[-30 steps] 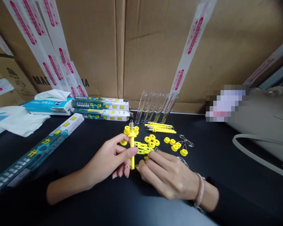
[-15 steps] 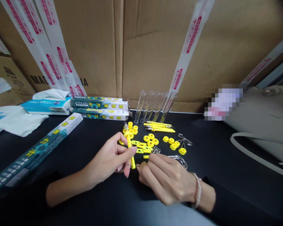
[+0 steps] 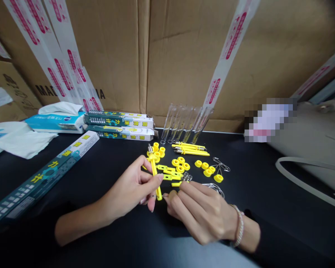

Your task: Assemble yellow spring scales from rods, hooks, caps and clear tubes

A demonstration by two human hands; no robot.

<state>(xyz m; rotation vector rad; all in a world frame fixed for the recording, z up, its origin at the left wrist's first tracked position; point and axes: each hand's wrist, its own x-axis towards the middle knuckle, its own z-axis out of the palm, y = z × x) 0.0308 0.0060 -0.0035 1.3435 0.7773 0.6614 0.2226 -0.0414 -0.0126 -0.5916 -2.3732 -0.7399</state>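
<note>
My left hand (image 3: 141, 186) is closed around a yellow plastic spring-scale rod (image 3: 155, 173), held tilted, with a metal spring (image 3: 150, 149) and a yellow collar at its upper end. Close to the rod's lower end, my right hand (image 3: 199, 212) pinches a thin metal wire (image 3: 164, 196); most of it is hidden by the fingers. Behind the hands lie yellow flat pieces (image 3: 170, 176), yellow rings (image 3: 180, 164), small springs (image 3: 187, 176) and yellow caps (image 3: 208, 171). Beside my right hand are wire hooks (image 3: 214, 188), partly covered by it.
Clear tubes (image 3: 181, 124) stand at the back, with yellow rods (image 3: 191, 149) lying before them. Printed boxes (image 3: 120, 126), a long box (image 3: 48, 173) and tissues (image 3: 56, 122) are on the left. A grey bag (image 3: 315, 145) sits right; cardboard (image 3: 178, 67) rises behind the black table.
My right hand's fingertips have come to the rod's lower end, where a bit of wire now shows. The whole view has shifted slightly; the left hand keeps its hold.
</note>
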